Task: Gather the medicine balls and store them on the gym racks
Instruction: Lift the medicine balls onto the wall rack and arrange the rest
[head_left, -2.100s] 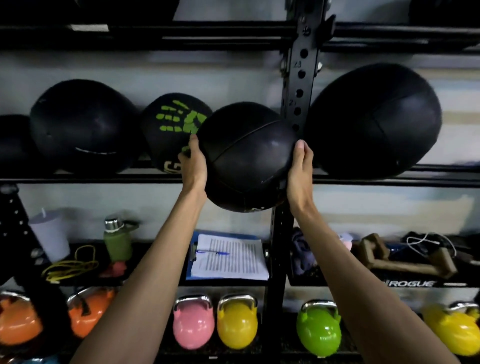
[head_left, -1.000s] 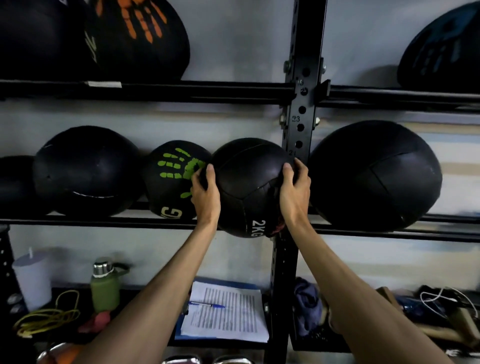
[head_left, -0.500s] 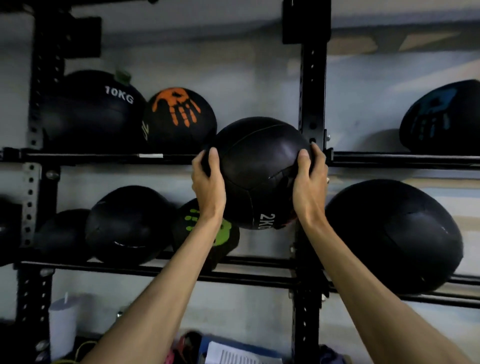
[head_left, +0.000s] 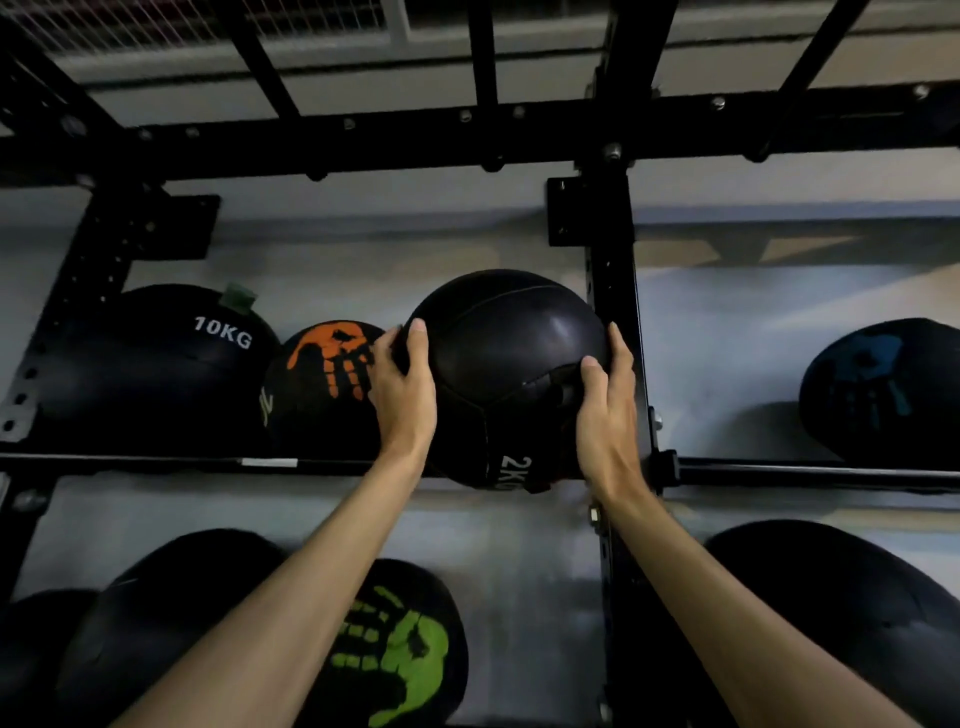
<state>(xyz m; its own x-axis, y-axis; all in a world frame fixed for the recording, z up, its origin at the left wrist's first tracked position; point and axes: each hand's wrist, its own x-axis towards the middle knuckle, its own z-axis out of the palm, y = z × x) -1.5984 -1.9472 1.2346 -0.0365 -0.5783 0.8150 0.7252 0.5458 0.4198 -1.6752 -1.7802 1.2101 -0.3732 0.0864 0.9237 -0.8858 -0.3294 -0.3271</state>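
A black 2KG medicine ball (head_left: 506, 358) is at the upper shelf rail (head_left: 208, 462) of the black rack, between the orange-handprint ball (head_left: 324, 389) and the rack upright (head_left: 615, 322). My left hand (head_left: 402, 395) grips its left side, thumb over the front. On its right side, my right hand (head_left: 605, 410) holds it with curled fingers. Whether the ball rests on the rail or hangs just above it, I cannot tell.
A 10KG ball (head_left: 161, 364) sits left of the orange one. A blue-handprint ball (head_left: 883, 389) is on the upper shelf at right. Below are a green-handprint ball (head_left: 405, 644), a plain black ball (head_left: 156, 613) and a large black ball (head_left: 831, 613). Overhead runs a crossbeam (head_left: 467, 130).
Both hands lifted the 2KG ball from the lower shelf level up to the upper shelf, beside the orange-handprint ball. The view tilted upward.
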